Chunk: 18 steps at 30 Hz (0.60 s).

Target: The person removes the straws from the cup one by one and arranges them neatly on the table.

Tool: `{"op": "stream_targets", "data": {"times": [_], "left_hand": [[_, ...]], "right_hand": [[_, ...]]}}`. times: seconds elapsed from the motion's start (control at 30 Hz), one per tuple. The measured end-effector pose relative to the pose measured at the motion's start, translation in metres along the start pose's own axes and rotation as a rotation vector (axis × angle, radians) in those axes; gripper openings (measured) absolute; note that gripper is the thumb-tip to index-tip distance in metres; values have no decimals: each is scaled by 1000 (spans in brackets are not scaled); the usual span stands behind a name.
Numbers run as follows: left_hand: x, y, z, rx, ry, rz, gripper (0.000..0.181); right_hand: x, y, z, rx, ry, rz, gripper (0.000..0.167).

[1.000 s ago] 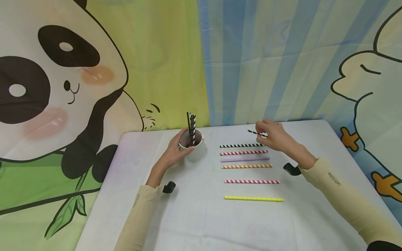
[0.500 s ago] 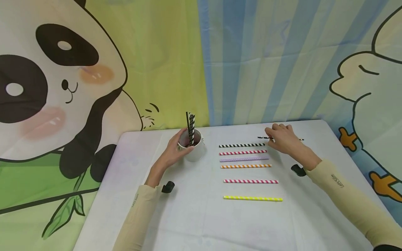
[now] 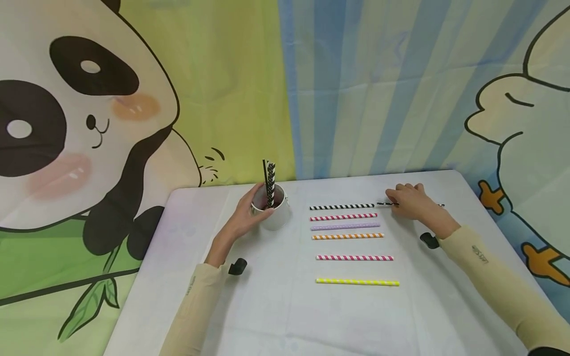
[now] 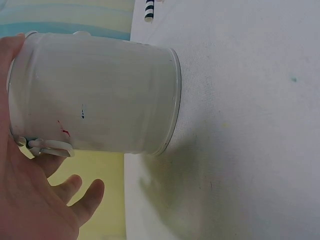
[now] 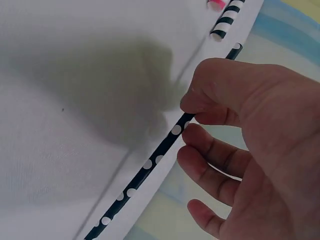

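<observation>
- While L hand (image 3: pixel 246 215) steadies white bucket (image 3: pixel 278 217) on white table (image 3: pixel 356 321), R hand (image 3: pixel 411 202) has the dotted straw (image 5: pixel 161 151).
- Grip: L thumb + fingers wrapped round bucket near rim; R thumb & index pinched on dotted straw, rest of R fingers loose.
- Dotted straw pos: far side of table, off the surface per R wrist cam (shadow apart); L end just beside R end of b/w striped straw (image 3: pixel 342 206).
- Done, AFAICT: 6 straws laid out far to near: b/w, then red striped straw (image 3: pixel 344 217), lilac straw (image 3: pixel 345 227), orange striped straw (image 3: pixel 348 237), pink striped straw (image 3: pixel 355 258), yellow striped straw (image 3: pixel 357 282). Roughly parallel; wider gaps nearer the person.
- Left, my read: dotted one not released; b/w bucket straws (image 3: pixel 270 183) standing in bucket, exact qty unclear. Prob past halfway.
</observation>
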<state>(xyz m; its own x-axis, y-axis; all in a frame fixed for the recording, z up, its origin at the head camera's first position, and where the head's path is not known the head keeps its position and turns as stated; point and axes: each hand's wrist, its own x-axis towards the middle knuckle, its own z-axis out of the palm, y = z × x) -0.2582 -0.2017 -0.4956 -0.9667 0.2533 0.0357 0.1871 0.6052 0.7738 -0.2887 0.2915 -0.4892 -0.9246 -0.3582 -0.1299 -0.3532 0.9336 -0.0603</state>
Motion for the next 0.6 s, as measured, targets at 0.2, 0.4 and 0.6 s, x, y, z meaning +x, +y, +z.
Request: {"op": "stream_targets", "data": {"times": [0.2, 0.4, 0.6], "left_hand": [[1, -1, -1, 1, 2, 21, 87], [0, 0, -2, -7, 3, 14, 86], [0, 0, 0, -5, 4, 12, 85]], "right_hand": [[2, 6, 3, -17, -48, -1, 17], [4, 7, 5, 10, -72, 23, 16], [5, 7, 4, 30, -90, 45, 16]]}}
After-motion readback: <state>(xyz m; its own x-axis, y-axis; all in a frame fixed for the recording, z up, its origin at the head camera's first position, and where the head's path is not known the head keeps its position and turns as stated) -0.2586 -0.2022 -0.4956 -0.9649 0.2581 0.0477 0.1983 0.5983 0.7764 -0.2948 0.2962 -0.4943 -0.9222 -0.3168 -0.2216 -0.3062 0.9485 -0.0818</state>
